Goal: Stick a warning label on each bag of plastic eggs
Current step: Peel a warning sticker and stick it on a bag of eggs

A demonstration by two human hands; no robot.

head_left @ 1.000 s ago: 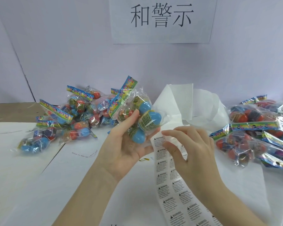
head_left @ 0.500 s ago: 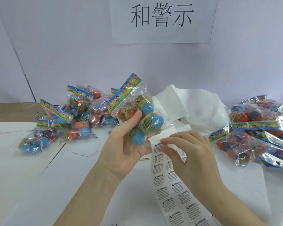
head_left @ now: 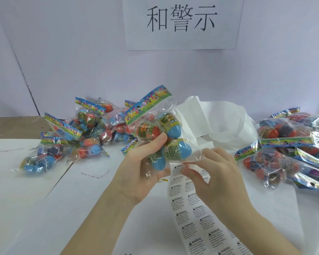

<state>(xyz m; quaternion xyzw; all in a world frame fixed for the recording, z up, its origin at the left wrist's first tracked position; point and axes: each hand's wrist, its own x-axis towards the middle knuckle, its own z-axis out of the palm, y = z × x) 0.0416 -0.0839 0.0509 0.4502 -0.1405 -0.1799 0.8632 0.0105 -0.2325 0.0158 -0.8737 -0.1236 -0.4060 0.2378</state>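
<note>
Here, left hand [head_left: 136,173] gripping "TOYS" egg bag [head_left: 160,129], perhaps right hand [head_left: 215,179] pinching "WARNING" label [head_left: 179,169]

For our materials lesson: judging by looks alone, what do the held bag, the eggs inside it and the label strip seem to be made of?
Held bag: thin clear plastic film, glossy; it crinkles and reflects light.
Eggs: likely hard plastic, smooth, in blue and orange, with printed bands around them.
Label strip: matte white paper, probably stickers on backing; it curves and carries black WARNING print.
</note>
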